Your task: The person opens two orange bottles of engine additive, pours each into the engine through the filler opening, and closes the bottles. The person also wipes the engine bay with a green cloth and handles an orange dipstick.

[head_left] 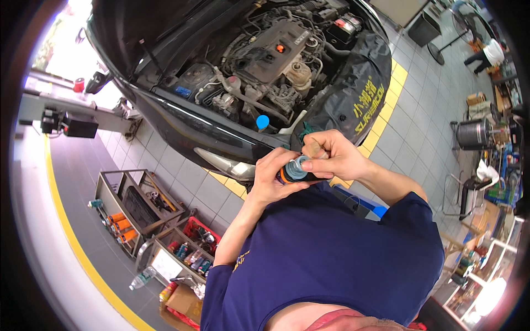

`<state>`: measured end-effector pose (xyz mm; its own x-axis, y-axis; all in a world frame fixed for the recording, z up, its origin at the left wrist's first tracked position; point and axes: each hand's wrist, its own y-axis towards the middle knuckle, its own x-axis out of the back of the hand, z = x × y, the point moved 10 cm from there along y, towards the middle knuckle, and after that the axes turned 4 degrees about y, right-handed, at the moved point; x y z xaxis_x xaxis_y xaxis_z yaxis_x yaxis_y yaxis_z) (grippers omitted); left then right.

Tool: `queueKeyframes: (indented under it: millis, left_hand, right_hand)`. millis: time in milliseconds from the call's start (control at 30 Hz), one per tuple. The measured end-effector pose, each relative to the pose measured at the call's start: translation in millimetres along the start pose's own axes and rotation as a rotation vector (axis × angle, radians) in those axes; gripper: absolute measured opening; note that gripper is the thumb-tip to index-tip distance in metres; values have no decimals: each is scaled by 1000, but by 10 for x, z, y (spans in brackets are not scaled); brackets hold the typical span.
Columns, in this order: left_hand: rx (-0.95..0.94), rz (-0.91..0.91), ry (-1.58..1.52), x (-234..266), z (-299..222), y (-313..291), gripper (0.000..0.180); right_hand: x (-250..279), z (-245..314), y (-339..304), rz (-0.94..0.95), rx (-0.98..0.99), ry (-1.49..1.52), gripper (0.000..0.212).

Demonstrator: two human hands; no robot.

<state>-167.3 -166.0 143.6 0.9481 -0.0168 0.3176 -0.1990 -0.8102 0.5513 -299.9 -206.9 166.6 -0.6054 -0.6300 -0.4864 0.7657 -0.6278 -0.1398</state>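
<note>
Close to my chest, my left hand (271,179) is wrapped round a dark bottle (296,169) with an orange band and a grey-blue top. The bottle's mouth faces up toward me. At its rim, the thumb and forefinger of my right hand (329,154) pinch a pale grey pull ring (301,161). The fingers partly hide the ring. Just beyond both hands is the front of a black car, its hood raised over the engine (270,52). A bright blue round thing (263,122) shows at the near edge of the engine bay.
A black fender cover (353,94) drapes the car's right side. To the left stand a metal tool cart (124,193) with spray cans, a red bin (199,231) and a plastic bottle (142,277). Far right are a fan (461,25), a metal drum (475,134) and another person (491,52).
</note>
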Motion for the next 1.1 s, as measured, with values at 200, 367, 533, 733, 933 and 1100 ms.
queueKeyframes:
  millis: [200, 367, 533, 733, 933, 1100]
  left_hand:
    - [-9, 40, 2, -82, 54, 27, 73]
    - [71, 17, -24, -147, 241, -14, 70]
    - [92, -50, 12, -116, 317, -104, 74]
    - [155, -164, 41, -22, 450, -163, 80]
    - [175, -154, 136, 77, 496, -171, 85]
    - [232, -212, 164, 148, 548, -181, 91]
  right_hand:
    - [-31, 330, -210, -140, 436, -499, 50]
    - [-329, 955, -578, -259, 924, -1070, 42]
    - [309, 593, -440, -267, 471, -1018, 39]
    - [3482, -840, -630, -1198, 79, -367, 35]
    - [4892, -2440, -909, -1422, -63, -112, 30]
    - [5229, -2883, -743, -1466, -116, -238, 31]
